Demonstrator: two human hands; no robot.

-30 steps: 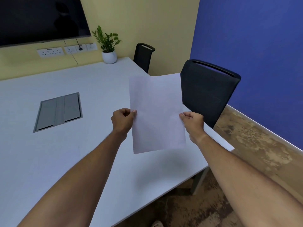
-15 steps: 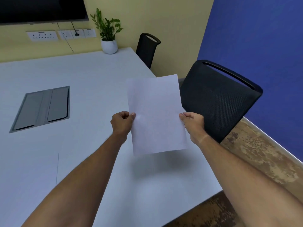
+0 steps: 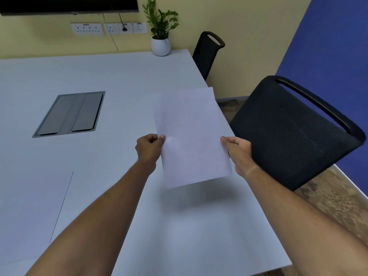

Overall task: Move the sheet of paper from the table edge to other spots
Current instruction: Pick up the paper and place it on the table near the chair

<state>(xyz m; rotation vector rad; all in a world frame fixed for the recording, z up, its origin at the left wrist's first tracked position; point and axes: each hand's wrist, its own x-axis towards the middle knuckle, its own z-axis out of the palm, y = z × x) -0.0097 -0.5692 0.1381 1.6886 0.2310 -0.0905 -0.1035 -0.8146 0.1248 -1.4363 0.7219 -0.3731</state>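
Grip: left hand [image 3: 149, 148] and right hand [image 3: 238, 150] pinch the sheet of paper [image 3: 192, 136] by its side edges.
Axis: long side runs near-to-far, above the table [image 3: 99, 72].

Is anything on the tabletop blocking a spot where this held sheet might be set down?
Nothing visible does. Both the left hand and right hand hold the sheet of paper above bare table.

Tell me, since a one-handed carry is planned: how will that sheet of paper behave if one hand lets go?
The sheet of paper looks thin and light, so it would probably droop from whichever edge is released. Held now by the left hand and right hand at opposite edges, it stays nearly flat. Air could easily flutter it.
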